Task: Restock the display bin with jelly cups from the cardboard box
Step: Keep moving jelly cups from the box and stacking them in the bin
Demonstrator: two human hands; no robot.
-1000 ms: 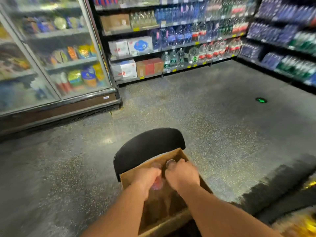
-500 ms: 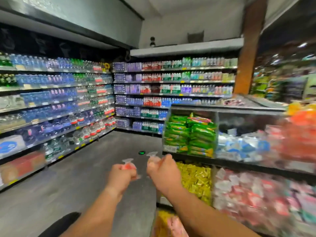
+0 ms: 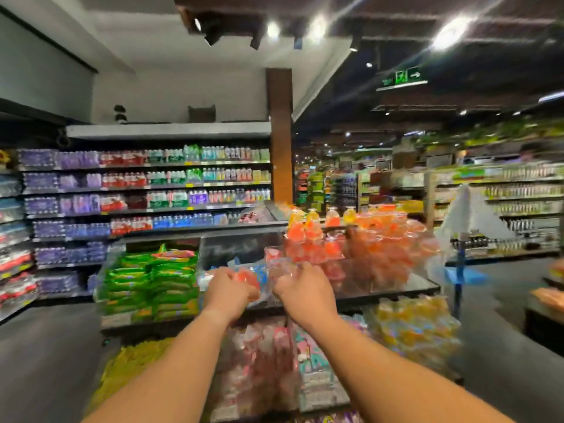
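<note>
A single head-worn wide-angle view looks forward and slightly down along both forearms, close to the display stand [image 3: 393, 290], facing its front edge, with drink shelves [image 3: 146, 190] well behind at left.

Jelly cups [image 3: 363, 248] heaped in the clear display bin [image 3: 393, 279]: orange and red under see-through lids. Jelly cup held in the left hand [image 3: 227, 290]: red-orange. Cup in the right hand [image 3: 302, 288]: clear, pale pink, blurred. Packets [image 3: 152, 279] stacked to the left: bright green with red and yellow print. Lower tier: yellow sweets [image 3: 134, 361], pink and white packs [image 3: 256, 361], orange-yellow cups [image 3: 415, 328]. Wall shelves of bottles [image 3: 146, 190]: bands of purple, red, green, blue. Pillar [image 3: 280, 135]: brown. Exit sign [image 3: 403, 77]: green with white arrow. Floor [image 3: 45, 346]: dark grey
</note>
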